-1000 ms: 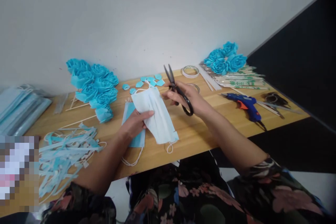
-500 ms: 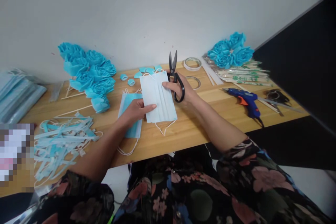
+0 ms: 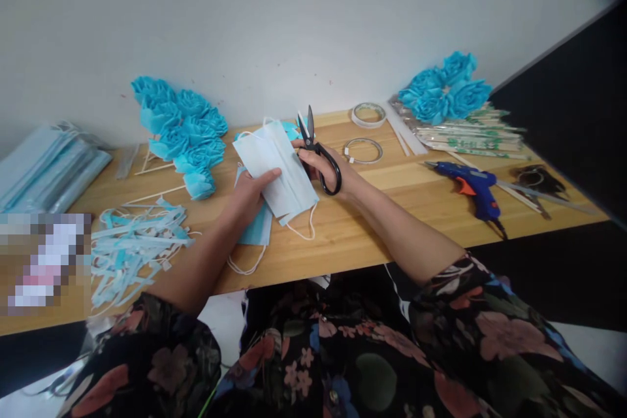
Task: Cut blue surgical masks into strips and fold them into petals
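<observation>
My left hand (image 3: 253,189) grips a light blue face mask (image 3: 277,166) by its lower left part and holds it just above the wooden table (image 3: 372,222). My right hand (image 3: 326,166) is closed through the handles of black scissors (image 3: 316,147), whose blades point up and away at the mask's right edge. Its fingertips also touch that edge. A second blue mask (image 3: 257,228) lies flat on the table under my left hand, with its white ear loops hanging toward the front edge.
Blue paper-like flowers (image 3: 183,127) lie at the back left and a second bunch (image 3: 445,88) at the back right on wrapped sticks (image 3: 465,137). Cut strips (image 3: 137,241), mask packs (image 3: 46,166), two tape rolls (image 3: 367,114), a blue glue gun (image 3: 470,186) and dark scissors (image 3: 531,179) sit around.
The mask has been tilted and shifted left and up. My right hand with the scissors has come in against its right edge, the blades now leaning left.
</observation>
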`<action>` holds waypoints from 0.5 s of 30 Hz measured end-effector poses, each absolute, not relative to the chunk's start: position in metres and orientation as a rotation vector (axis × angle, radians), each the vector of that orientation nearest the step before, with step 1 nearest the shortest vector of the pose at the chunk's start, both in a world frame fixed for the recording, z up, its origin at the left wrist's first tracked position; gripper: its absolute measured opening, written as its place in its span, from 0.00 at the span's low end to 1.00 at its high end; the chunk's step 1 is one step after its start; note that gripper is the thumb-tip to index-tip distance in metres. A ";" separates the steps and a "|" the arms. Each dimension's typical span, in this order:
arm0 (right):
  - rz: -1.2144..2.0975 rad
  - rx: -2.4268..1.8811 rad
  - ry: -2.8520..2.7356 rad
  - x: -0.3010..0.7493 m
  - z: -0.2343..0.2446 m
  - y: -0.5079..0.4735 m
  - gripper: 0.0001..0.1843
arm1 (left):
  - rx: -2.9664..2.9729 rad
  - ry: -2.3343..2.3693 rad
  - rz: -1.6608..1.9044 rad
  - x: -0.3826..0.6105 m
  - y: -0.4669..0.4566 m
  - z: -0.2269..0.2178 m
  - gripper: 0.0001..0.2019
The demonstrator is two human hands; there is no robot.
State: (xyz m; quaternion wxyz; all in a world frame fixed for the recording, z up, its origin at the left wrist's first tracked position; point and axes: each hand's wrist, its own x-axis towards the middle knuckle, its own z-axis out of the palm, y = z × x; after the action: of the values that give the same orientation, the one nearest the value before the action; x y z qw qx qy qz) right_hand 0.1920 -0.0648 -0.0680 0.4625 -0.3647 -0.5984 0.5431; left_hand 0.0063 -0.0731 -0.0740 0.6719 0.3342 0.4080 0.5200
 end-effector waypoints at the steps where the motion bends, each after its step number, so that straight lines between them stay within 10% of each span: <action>1: 1.358 -0.891 -1.452 0.192 -0.068 -0.066 0.32 | 0.730 0.906 1.217 0.005 -0.070 -0.073 0.25; 15: 1.252 -0.959 -1.528 0.195 -0.073 -0.064 0.34 | 0.676 0.780 1.309 -0.002 -0.060 -0.073 0.21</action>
State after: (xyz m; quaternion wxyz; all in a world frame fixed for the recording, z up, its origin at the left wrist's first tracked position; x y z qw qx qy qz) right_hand 0.1950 -0.0635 -0.0727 0.4555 -0.3887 -0.6196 0.5075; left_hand -0.0016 -0.0600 -0.0729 0.6724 0.3004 0.3464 0.5811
